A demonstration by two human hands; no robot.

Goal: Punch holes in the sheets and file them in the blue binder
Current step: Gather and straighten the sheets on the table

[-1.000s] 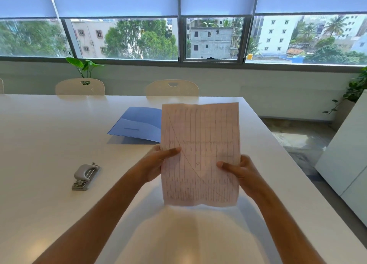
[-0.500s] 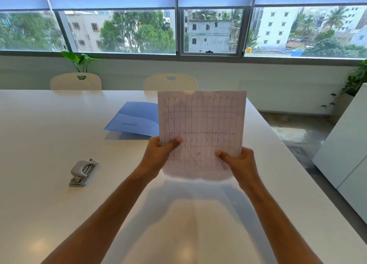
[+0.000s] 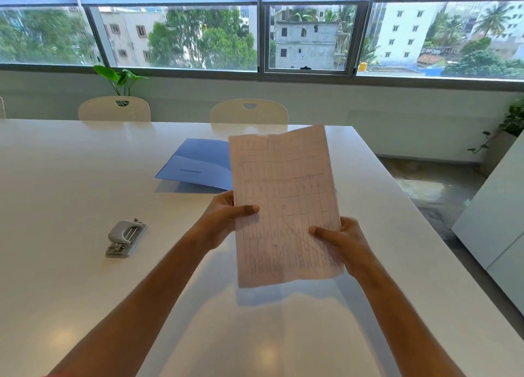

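I hold a stack of white sheets [image 3: 283,195] with a faint grid printed on them, upright above the white table [image 3: 71,192]. My left hand [image 3: 224,220] grips their left edge, thumb on the front. My right hand [image 3: 343,243] grips the lower right edge, thumb on the front too. The blue binder [image 3: 198,167] lies open on the table behind the sheets, partly hidden by them. A grey hole punch [image 3: 126,237] sits on the table to the left of my left arm.
Two white chairs [image 3: 114,108] stand at the table's far side below the windows. A leafy plant [image 3: 119,77] is behind the left chair. A white cabinet [image 3: 499,206] stands on the floor to the right of the table's edge.
The sheets dropped and widened half a second ago, then turned to stand tall and tilted slightly left. Both hands kept hold and shifted with them.
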